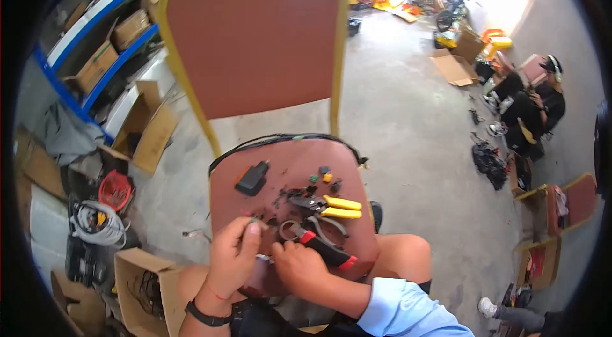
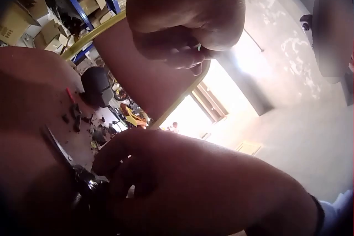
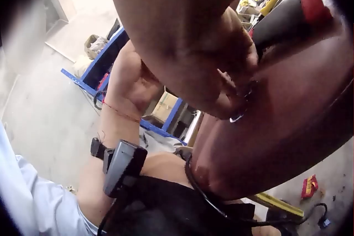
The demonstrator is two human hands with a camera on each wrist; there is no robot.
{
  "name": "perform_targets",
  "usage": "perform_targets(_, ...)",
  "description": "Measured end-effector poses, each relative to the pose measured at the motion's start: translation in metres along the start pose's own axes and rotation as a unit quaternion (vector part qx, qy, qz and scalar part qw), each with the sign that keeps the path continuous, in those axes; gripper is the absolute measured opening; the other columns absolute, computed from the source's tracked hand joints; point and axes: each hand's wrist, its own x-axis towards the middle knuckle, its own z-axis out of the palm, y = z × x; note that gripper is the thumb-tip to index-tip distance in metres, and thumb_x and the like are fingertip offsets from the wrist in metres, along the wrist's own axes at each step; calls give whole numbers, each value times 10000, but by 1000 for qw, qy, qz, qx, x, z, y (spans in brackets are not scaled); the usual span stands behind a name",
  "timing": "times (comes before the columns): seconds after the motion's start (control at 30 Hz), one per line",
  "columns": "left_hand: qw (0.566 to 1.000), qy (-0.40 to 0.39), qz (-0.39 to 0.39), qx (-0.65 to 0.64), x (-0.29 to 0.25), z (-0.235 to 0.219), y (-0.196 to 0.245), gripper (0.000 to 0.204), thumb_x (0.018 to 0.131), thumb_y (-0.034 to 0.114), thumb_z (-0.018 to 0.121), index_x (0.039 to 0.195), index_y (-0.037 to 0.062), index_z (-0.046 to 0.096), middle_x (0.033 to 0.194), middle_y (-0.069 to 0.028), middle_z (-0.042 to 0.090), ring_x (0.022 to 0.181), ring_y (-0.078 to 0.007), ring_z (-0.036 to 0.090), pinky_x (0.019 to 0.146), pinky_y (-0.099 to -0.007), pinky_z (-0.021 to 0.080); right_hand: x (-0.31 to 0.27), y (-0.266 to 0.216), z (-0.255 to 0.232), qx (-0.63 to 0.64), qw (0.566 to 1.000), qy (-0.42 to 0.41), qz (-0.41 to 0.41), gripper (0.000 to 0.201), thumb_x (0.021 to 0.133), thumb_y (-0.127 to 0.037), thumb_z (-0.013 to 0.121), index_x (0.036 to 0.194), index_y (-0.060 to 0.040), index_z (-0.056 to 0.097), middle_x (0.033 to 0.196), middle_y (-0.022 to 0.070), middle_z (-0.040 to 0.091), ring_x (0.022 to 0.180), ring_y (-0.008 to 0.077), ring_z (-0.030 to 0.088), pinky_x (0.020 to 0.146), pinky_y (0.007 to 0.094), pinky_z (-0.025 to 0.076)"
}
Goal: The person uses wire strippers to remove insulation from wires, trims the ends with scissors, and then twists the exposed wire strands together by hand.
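Above the near left part of the chair seat (image 1: 280,165), my left hand (image 1: 236,257) pinches a tiny greenish piece (image 1: 254,221) between thumb and fingers. In the left wrist view a green glint (image 2: 198,48) shows between them, the rest hidden. My right hand (image 1: 301,267) is low at the seat, fingers curled at a small shiny metal thing (image 3: 237,118), mostly covered by the fingertips. A pointed blade (image 2: 58,144) lies beside this hand in the left wrist view. Close by lie a red-and-black-handled tool (image 1: 328,251) and yellow-handled wire strippers (image 1: 341,206).
On the seat are a black-and-orange block (image 1: 253,177), dark scraps and small coloured pieces. Black cable (image 1: 287,137) runs along its back edge, below the backrest (image 1: 255,37). An open cardboard box (image 1: 150,292) stands left of my legs; a person (image 1: 535,107) sits at right.
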Motion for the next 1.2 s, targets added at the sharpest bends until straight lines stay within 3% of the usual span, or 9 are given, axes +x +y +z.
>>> perform_targets(0.17,994,56,80,49,3,-2,7,245,1100,157,493,1030,5,671,1038,-71,612,922,-143,576,844,-292,471,5,13,-18,173,984,-20,49,249,874,-198,670,1019,-31,553,918,192,678,879,388,709,729,490,583)
perform_targets(0.27,988,112,91,60,7,-9,7,285,1117,182,455,1045,6,668,1241,-117,576,1151,-201,554,1036,-346,427,10,23,-52,335,938,-52,73,356,861,-173,718,1139,-2,576,956,206,687,911,369,705,795,459,567)
perform_targets(0.4,995,71,57,-32,8,-10,-3,320,1129,219,437,1065,0,662,1372,-141,548,1291,-245,512,1148,-390,357,17,34,-50,622,772,-65,117,370,900,-59,712,1238,4,575,1023,58,656,906,139,654,804,294,537)
perform_targets(0.43,996,46,52,-62,7,-10,-4,326,1130,226,438,1070,-6,660,1388,-145,549,1305,-253,509,1162,-398,347,19,35,-56,703,692,-97,128,358,916,-18,695,1253,-5,572,1077,8,617,956,81,601,825,245,508)
perform_targets(0.53,962,-64,-25,-263,6,-7,-4,334,1124,242,466,1075,-22,664,1386,-152,565,1312,-262,511,1161,-413,359,19,38,-57,788,593,-139,91,378,925,-21,690,1282,-16,567,1074,11,613,970,83,594,840,237,498)
perform_targets(0.73,895,-167,-86,-405,3,-11,-10,377,1120,324,494,1185,-10,657,1316,-79,605,1211,-177,577,1045,-355,463,14,35,-59,826,525,-184,84,445,953,-74,714,1365,-27,551,1144,2,628,1035,82,595,866,238,486)
perform_targets(0.93,899,-137,-173,-378,-1,-10,10,327,1106,267,523,1153,-22,668,1303,-135,624,1185,-240,612,1006,-373,513,11,33,-68,796,560,-214,84,587,985,-108,723,1510,-36,471,1155,-4,641,1028,78,588,871,239,480)
perform_targets(1.03,895,-170,-152,-383,-1,-10,1,346,1129,303,475,1294,34,616,1264,-23,617,1121,-127,595,969,-300,497,8,32,-63,835,498,-228,46,605,997,-119,717,1532,-29,449,1148,-2,646,1024,85,595,885,252,488)
perform_targets(1.2,970,-106,63,-209,0,-1,0,291,1113,245,510,1247,24,643,1308,-73,597,1145,-186,600,974,-325,490,7,32,-62,823,534,-188,45,459,1006,-115,706,1423,-34,531,1134,1,647,1020,92,606,893,271,501)
